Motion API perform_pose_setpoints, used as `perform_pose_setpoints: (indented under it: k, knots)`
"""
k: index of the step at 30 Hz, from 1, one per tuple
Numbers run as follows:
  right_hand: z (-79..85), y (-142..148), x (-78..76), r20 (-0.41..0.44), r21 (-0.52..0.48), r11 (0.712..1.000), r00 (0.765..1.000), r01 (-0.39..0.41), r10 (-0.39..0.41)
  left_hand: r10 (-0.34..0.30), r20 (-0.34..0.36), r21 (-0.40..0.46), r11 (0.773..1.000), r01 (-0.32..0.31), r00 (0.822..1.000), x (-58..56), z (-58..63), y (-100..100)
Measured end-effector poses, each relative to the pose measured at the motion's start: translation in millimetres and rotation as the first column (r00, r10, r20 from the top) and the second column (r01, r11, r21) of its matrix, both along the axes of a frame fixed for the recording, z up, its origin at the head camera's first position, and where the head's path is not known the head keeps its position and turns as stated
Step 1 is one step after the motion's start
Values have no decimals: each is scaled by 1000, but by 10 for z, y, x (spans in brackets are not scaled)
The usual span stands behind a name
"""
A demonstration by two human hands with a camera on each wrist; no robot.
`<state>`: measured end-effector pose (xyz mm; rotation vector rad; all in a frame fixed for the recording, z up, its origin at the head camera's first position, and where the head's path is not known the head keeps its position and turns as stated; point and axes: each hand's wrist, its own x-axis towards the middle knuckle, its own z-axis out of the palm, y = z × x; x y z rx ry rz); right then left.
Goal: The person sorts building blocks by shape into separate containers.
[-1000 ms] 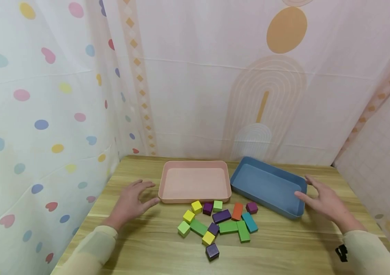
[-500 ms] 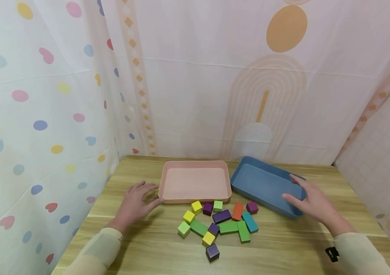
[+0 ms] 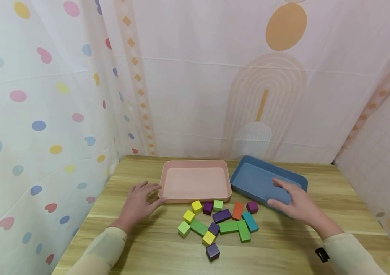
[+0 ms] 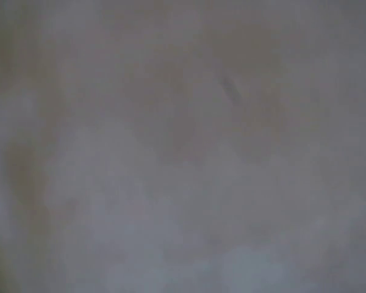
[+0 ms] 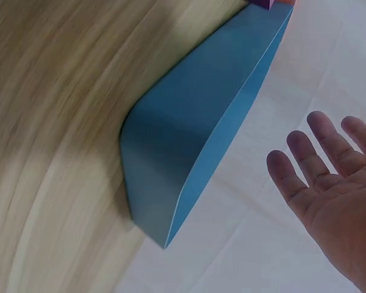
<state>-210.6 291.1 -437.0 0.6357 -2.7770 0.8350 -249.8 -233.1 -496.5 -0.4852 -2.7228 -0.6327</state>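
In the head view, my left hand (image 3: 136,204) is beside the near left corner of a pink tray (image 3: 195,200). Its thumb and index finger reach the corner, but I cannot tell whether they touch. My right hand (image 3: 299,204) is held over the near right side of a blue tray (image 3: 250,194), fingers loosely extended and holding nothing. In the right wrist view the right hand (image 5: 341,195) is apart from the blue tray's wall (image 5: 171,134). Several coloured blocks, among them a red block (image 3: 238,211) and a magenta cube (image 3: 252,207), lie before the trays. The left wrist view is a blur.
The wooden table (image 3: 267,252) reaches back to a patterned curtain (image 3: 195,95). Nearest me lies a dark purple cube (image 3: 212,252). Yellow cubes, such as one yellow cube (image 3: 208,238), and a teal block (image 3: 250,221) lie among green blocks.
My right hand has moved left from the blue tray's right end to over its near side. My left hand has shifted slightly right, closer to the pink tray. Trays and blocks stay put.
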Motion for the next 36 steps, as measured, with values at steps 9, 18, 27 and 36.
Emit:
perform_pose_setpoints:
  k: [9, 18, 27, 36]
  knots:
    - [-50, -148, 13, 15, 8, 999, 999, -40, 40, 18, -20, -11, 1000, -18, 1000, -32, -49, -7]
    - [-108, -280, 16, 32, 11, 996, 996, -84, 83, 16, 24, 28, 999, -16, 1000, -74, -75, -8]
    - [-208, -388, -47, 106, 18, 986, 981, -163, 160, 27, 57, 58, 998, -31, 998, -95, -87, -11]
    - [-296, -434, -90, 210, 4, 989, 967, -148, 144, 32, 65, 44, 998, -35, 997, -78, -72, 5]
